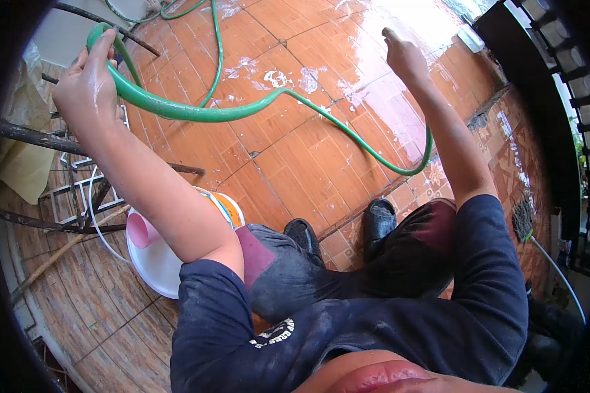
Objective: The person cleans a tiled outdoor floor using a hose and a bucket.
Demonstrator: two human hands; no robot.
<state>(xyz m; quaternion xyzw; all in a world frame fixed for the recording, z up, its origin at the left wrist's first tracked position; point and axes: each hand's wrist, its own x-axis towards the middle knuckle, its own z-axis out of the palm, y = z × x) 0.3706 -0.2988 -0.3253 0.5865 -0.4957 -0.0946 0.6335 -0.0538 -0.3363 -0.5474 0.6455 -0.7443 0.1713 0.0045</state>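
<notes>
Down here, black shoes [379, 226] stand on the tiled floor [262, 190], a white bucket [154, 268] and pink cup [139, 229] to their left. Beyond, orange tiles carry white smears [278, 78] under the looping green hose [196, 114]; the left hand [88, 85] grips it near dark metal bars [39, 139]. The right hand [406, 59] is curled, well apart, its contents unclear. Farther off, the floor shines wet
</notes>
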